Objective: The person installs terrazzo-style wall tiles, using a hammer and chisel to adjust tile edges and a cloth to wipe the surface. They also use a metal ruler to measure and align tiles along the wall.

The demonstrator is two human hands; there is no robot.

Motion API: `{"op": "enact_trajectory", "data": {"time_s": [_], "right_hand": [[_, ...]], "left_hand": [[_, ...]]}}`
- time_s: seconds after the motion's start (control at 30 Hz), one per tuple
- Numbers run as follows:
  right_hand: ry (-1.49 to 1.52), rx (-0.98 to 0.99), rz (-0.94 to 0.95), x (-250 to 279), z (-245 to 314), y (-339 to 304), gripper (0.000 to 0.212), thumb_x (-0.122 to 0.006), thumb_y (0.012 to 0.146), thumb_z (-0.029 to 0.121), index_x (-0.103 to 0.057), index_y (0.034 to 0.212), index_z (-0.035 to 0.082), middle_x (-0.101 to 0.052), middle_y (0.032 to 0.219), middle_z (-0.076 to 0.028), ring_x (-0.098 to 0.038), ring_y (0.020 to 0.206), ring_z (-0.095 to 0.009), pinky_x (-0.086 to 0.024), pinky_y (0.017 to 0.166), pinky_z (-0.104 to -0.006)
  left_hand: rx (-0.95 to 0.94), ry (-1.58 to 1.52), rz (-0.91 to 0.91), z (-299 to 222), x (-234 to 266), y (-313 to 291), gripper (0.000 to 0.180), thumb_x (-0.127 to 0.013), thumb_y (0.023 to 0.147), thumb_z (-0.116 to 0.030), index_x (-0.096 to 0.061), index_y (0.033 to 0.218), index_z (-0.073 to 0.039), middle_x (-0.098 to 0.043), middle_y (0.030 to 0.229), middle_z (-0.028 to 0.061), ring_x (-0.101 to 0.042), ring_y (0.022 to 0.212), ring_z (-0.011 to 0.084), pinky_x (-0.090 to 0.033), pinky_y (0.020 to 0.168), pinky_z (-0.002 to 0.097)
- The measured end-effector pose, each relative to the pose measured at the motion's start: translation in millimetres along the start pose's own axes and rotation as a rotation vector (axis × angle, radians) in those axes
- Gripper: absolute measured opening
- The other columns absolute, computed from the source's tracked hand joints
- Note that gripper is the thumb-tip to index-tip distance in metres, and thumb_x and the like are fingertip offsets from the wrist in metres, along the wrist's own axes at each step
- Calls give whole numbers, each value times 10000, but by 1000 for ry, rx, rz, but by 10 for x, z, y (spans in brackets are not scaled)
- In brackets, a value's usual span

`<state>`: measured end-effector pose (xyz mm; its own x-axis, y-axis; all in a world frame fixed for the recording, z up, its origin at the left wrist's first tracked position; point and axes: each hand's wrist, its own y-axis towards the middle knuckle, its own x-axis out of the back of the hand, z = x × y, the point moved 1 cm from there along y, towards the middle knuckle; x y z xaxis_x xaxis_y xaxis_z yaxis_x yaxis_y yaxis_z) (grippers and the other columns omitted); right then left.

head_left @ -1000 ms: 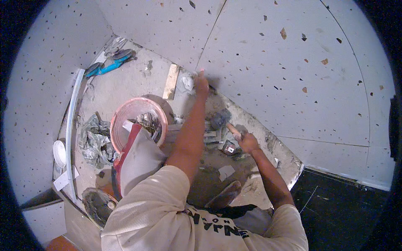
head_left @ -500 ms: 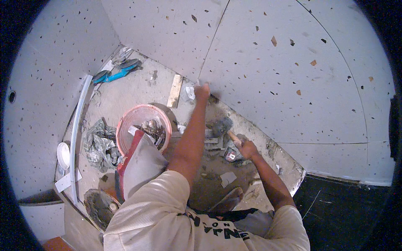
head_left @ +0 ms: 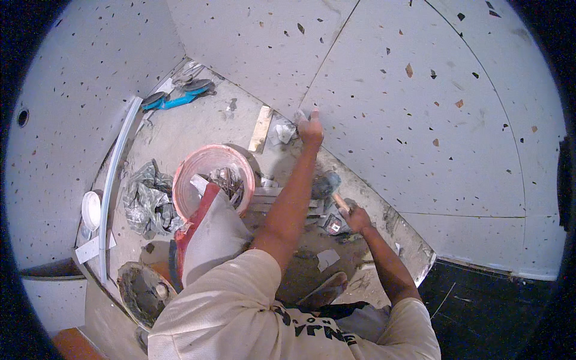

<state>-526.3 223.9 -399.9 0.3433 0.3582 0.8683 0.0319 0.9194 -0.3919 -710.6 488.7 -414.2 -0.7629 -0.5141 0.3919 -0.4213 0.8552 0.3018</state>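
Observation:
My right hand (head_left: 358,220) is closed round the wooden handle of a rubber mallet (head_left: 326,185), its dark head held low over the floor near the foot of the wall. My left hand (head_left: 311,129) reaches out to the base of the speckled wall panel (head_left: 384,120), beside the upright joint between two panels. Its fingers are bunched with one pointing up; a small pale blurred piece shows at them, too indistinct to name. A crumpled whitish scrap (head_left: 284,132) and a short wooden strip (head_left: 261,128) lie just left of that hand.
A pink bucket (head_left: 179,186) with scraps inside stands left of my arm. Beyond lie a blue suction lifter (head_left: 180,101), crumpled plastic (head_left: 144,204) and a long metal straightedge (head_left: 117,180). A dirty bucket (head_left: 129,294) is nearer; a small packet (head_left: 334,225) lies beside my right hand.
The whole view has shifted slightly. My left hand stays at the wall's base by the joint, one finger now pointing up. The mallet is still in my right hand, its head still low.

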Motion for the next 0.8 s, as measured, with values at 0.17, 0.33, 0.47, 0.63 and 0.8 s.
{"op": "enact_trajectory", "data": {"time_s": [0.17,0.33,0.47,0.63,0.8], "right_hand": [[22,43,72,208,259,6,657,-502,859,598,-589,1120,2,-643,943,-268,-623,900,-433,-495,799,-479],[53,39,72,128,89,24,620,-537,858,559,-586,1110,-5,-644,930,-266,-627,891,-431,-492,791,-471],[-68,-127,314,152,163,88,501,-513,893,434,-544,1223,58,-604,1103,-252,-573,1048,-427,-456,921,-476],[76,89,142,99,-14,85,482,-561,877,320,-481,1265,45,-622,1059,-257,-590,1028,-416,-469,914,-451],[62,-24,238,218,95,143,493,-597,845,253,-464,1269,40,-637,1022,-249,-617,983,-402,-497,865,-439]], "left_hand": [[330,-430,143,-168,168,85,889,-565,858,-456,-209,1353,191,-167,1372,353,-152,1324,413,-151,1116,416],[469,-525,281,-266,242,83,1066,-608,798,-570,-139,1398,177,-65,1494,347,-81,1422,396,-100,1160,381],[479,-512,326,-185,228,54,1116,-636,769,-590,-109,1419,148,-41,1506,329,-61,1429,378,-86,1160,367],[403,-528,326,-149,148,-81,1130,-655,763,-584,-99,1421,148,-30,1508,326,-32,1435,364,-85,1160,364],[466,-495,380,-236,228,43,1126,-649,776,-579,-104,1397,184,-36,1503,336,-24,1431,383,-75,1159,377]]}}
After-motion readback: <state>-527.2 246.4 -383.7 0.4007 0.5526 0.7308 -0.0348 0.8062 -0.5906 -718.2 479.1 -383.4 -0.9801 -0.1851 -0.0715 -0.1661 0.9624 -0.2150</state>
